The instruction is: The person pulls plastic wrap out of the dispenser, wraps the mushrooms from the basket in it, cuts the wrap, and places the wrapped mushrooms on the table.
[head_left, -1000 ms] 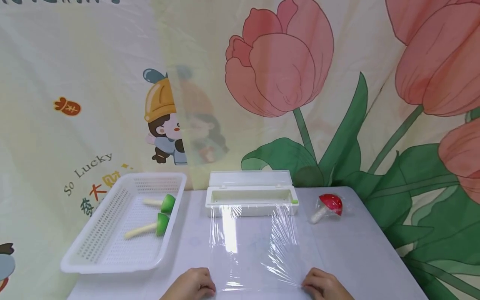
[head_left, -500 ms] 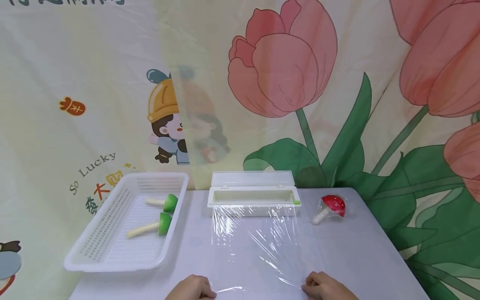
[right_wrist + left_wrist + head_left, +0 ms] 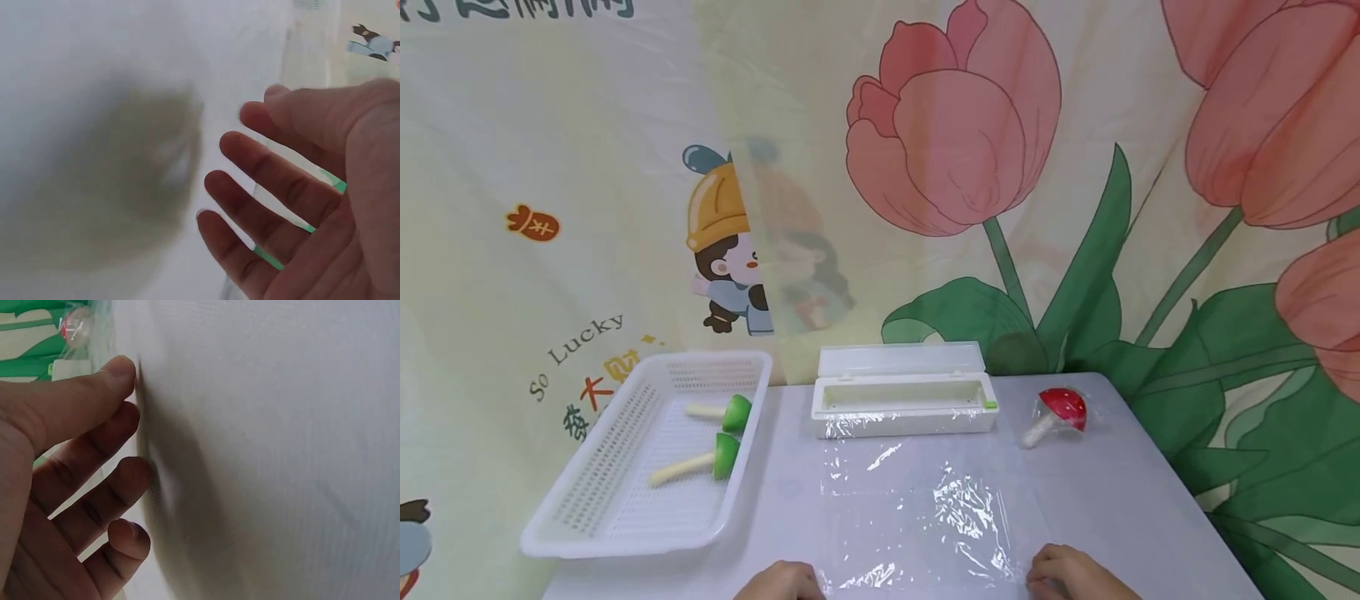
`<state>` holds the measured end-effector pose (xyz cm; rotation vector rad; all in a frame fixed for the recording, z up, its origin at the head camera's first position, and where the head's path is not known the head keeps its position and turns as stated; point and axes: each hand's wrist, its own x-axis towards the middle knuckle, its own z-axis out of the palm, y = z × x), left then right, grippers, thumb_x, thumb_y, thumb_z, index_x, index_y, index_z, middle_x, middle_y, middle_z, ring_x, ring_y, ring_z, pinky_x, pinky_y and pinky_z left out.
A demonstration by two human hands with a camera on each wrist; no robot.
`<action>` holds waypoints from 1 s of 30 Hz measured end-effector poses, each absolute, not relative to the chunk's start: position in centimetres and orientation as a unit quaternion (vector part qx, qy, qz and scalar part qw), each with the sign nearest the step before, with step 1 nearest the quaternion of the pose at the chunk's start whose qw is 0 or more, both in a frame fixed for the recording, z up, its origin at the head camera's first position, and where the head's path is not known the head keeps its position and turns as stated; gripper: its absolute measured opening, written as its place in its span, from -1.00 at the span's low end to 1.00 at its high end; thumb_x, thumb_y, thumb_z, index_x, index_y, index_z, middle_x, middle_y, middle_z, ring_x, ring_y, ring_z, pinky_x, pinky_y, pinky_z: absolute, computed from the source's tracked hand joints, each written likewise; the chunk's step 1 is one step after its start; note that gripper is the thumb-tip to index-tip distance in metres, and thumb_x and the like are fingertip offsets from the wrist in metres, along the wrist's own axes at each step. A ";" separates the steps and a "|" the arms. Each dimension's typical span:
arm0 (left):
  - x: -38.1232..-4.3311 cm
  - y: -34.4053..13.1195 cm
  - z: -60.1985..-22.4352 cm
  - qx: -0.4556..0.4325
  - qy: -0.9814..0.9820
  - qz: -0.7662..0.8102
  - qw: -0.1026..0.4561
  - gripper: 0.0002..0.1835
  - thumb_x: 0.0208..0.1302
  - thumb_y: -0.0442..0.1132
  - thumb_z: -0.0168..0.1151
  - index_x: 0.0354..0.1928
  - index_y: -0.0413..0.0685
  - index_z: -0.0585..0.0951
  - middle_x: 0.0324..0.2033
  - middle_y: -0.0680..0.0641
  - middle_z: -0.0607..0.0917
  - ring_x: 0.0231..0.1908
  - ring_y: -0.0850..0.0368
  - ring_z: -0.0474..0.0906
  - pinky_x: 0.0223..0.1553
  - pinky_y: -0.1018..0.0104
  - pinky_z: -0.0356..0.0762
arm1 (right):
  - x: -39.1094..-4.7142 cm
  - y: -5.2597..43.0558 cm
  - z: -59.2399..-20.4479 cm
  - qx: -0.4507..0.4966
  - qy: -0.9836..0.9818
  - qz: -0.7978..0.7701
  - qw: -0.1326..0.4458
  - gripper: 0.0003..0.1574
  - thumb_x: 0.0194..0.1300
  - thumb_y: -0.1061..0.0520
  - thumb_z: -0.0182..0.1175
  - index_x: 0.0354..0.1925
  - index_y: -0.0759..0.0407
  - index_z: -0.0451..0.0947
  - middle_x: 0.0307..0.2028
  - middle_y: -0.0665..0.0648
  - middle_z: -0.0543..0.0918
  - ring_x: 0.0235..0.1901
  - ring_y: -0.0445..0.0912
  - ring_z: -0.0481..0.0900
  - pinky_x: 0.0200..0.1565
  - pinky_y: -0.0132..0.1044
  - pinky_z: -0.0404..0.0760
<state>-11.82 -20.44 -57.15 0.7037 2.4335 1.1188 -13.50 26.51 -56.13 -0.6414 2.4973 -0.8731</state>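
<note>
A clear sheet of cling film (image 3: 917, 517) spreads over the table in front of a white cling film dispenser box (image 3: 904, 419), whose lid is raised. Slack and wrinkled, the film reaches toward the box's front; whether it still joins there I cannot tell. At its near left corner, my left hand (image 3: 781, 581) pinches the edge between thumb and forefinger, other fingers loosely bent. My right hand (image 3: 1078, 575) is at the near right corner, thumb and forefinger together on the film's edge. The film between the fingertips hardly shows in either wrist view.
Left stands a white plastic basket (image 3: 602, 552) holding two green-capped toy mushrooms (image 3: 726, 456). A red-capped toy mushroom (image 3: 1063, 408) wrapped in clear film lies right of the box. A printed cloth backdrop (image 3: 955, 275) hangs behind the table (image 3: 1120, 500).
The film has gone from stretched taut to slack and crinkled, lying lower by the box. My right hand has shifted slightly right; my left hand sits a little lower in the head view.
</note>
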 end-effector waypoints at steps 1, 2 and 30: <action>-11.8 -20.6 -57.2 0.247 0.861 0.403 0.190 -0.84 0.14 0.00 0.45 -0.46 0.14 0.81 -0.56 0.35 0.58 -0.53 0.47 0.50 -0.47 0.45 0.53 | -13.6 26.2 -55.8 -0.236 0.898 -0.321 0.189 -0.82 0.38 0.02 0.33 -0.20 0.07 0.78 -0.26 -0.18 0.67 -0.27 -0.41 0.55 -0.24 -0.37 0.67; -11.9 -20.7 -57.2 0.246 0.859 0.407 0.192 -0.85 0.15 -0.01 0.45 -0.46 0.13 0.80 -0.56 0.35 0.59 -0.52 0.46 0.51 -0.48 0.44 0.53 | -13.7 25.8 -55.4 -0.225 0.898 -0.332 0.181 -0.85 0.37 0.06 0.34 -0.21 0.09 0.77 -0.28 -0.18 0.69 -0.29 -0.40 0.57 -0.24 -0.37 0.68; -17.8 -31.4 -41.3 0.235 0.820 0.477 -0.213 -0.72 0.19 -0.64 0.32 -0.15 -0.21 0.75 -0.23 0.20 0.80 -0.25 0.37 0.68 -0.22 0.57 0.59 | -15.9 21.8 -57.8 -0.086 0.904 -0.387 0.160 -0.91 0.21 0.23 0.45 -0.31 0.10 0.70 -0.41 -0.06 0.62 -0.41 -0.13 0.53 -0.37 -0.35 0.59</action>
